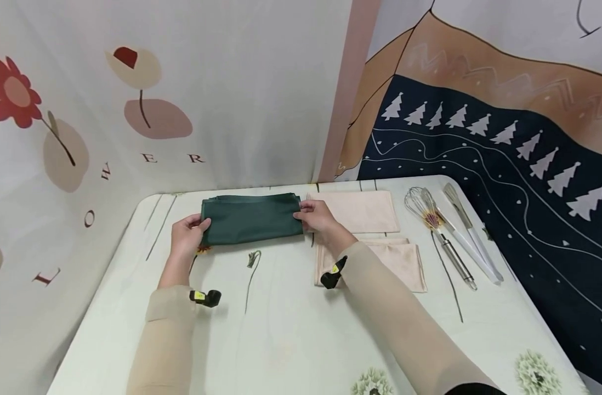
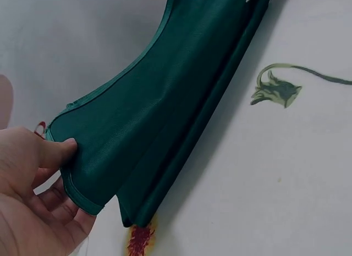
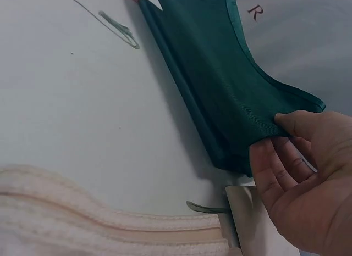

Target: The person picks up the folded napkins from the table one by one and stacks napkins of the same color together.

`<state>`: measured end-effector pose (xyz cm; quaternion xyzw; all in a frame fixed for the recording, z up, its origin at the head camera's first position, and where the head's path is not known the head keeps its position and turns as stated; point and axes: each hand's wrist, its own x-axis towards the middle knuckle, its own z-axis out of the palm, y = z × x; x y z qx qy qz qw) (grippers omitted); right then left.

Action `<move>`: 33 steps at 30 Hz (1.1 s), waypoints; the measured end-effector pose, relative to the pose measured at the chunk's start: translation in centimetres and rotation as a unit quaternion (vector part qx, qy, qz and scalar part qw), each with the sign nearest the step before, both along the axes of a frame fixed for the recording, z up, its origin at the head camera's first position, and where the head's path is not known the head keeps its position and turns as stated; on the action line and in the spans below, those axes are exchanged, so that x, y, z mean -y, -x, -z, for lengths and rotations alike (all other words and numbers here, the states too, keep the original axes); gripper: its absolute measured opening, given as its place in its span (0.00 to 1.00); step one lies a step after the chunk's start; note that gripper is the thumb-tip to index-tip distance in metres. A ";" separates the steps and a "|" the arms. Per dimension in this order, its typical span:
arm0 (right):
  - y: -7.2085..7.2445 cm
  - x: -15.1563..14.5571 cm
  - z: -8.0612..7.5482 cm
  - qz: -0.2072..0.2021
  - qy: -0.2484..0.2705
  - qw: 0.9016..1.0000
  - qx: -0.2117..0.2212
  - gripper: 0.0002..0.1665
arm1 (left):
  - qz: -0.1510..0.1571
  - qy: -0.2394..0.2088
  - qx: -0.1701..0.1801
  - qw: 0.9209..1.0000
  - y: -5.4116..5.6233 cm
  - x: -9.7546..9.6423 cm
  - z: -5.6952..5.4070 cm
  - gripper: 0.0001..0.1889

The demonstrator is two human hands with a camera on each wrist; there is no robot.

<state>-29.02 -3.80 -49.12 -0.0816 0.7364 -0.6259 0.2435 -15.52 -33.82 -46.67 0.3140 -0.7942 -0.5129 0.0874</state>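
Note:
A folded dark green cloth (image 1: 251,220) with stitched edges is stretched between both hands near the back of the table. My left hand (image 1: 186,236) pinches its left end, thumb on the front face and fingers behind. At the opposite end my right hand (image 1: 318,218) pinches the cloth the same way. In the left wrist view the green cloth (image 2: 148,113) hangs in folds over the white surface. The right wrist view shows the cloth's (image 3: 214,74) lower fold close to the tabletop.
Two folded pale pink cloths, one at the back (image 1: 355,211) and one nearer (image 1: 395,263), lie right of centre. A whisk (image 1: 451,255) and two white-handled utensils (image 1: 471,241) lie along the right side of the table (image 1: 281,340). Curtains hang behind.

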 end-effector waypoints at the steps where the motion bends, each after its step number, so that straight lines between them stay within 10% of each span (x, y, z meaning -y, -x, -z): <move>1: 0.2 0.1 0.1 0.002 0.000 1.000 0.004 0.23 | 0.001 0.000 -0.001 1.000 0.2 0.1 0.1 0.22; 15: 1.2 0.6 -0.4 0.005 -0.007 1.000 0.010 0.21 | -0.012 -0.002 -0.018 1.000 2.3 0.4 0.8 0.22; 33: 0.4 -1.6 -0.1 0.045 -0.058 0.994 -0.084 0.21 | -0.012 0.023 -0.041 0.999 0.8 -0.5 0.4 0.23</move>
